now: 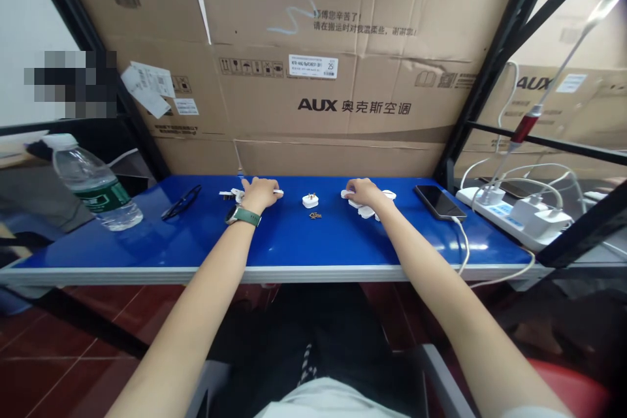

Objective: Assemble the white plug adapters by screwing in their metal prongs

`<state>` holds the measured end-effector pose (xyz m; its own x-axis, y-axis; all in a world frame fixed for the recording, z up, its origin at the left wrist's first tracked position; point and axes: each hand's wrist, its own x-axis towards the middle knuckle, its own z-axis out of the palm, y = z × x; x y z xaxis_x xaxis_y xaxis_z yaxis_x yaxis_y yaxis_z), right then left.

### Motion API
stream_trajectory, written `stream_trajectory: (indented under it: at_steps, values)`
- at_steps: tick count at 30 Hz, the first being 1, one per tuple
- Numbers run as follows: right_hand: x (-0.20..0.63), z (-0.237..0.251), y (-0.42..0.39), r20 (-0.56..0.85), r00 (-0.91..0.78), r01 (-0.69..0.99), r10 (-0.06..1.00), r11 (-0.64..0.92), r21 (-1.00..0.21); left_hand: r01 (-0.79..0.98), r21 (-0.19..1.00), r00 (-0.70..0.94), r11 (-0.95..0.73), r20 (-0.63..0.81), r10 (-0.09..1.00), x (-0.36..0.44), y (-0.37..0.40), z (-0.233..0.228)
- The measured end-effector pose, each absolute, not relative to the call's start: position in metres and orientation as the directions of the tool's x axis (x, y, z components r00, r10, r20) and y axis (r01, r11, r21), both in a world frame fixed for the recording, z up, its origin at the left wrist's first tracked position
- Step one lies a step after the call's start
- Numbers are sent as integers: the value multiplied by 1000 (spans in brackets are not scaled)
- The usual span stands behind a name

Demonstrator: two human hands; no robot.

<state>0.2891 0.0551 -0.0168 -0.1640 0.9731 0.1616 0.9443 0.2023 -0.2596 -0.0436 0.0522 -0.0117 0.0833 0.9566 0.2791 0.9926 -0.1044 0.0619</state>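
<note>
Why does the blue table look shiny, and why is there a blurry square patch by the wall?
In the head view, light glares whitish off the blue table, mostly at its right side near the power strip. The blocky patch at upper left is pixelated, hiding what is there. The wide lens tilts the black shelf posts, and the right corner's lamp looks smeared.

Blue table (294, 245) with pale edge; carried water bottle (93, 183) lying at left, glasses (181, 202), white plug (310, 200), small screws (315, 214), phone (439, 201), power strip (509, 215).
</note>
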Motion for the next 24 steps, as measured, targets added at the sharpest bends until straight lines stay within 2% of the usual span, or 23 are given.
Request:
stream_trajectory:
  at_steps: [4, 10, 14, 16, 18, 21, 24]
  values:
    - [287, -18, 57, 180, -178, 935, 967, 223, -277, 991, 92, 65, -95, 286, 956, -42, 57, -14]
    - [286, -21, 60, 200, -207, 922, 958, 260, -288, 995, 27, 83, -95, 295, 952, -38, 58, -16]
    - [285, -17, 57, 251, -189, 913, 949, 264, -312, 985, 55, 130, -164, 388, 913, -33, 54, -11]
    - [285, -13, 54, 327, -150, 873, 933, 280, -398, 963, 114, 167, -243, 456, 874, -30, 52, -7]
    - [283, -9, 50, 401, -105, 761, 910, 333, -556, 899, 222, 218, -378, 523, 824, -25, 50, -4]
    - [282, -4, 46, 393, -129, 433, 911, 408, -804, 704, 430, 236, -565, 609, 757, -16, 46, 0]
    - [283, -1, 44, 393, -211, 140, 895, 425, -894, 513, 562, 263, -648, 616, 742, -6, 39, 3]
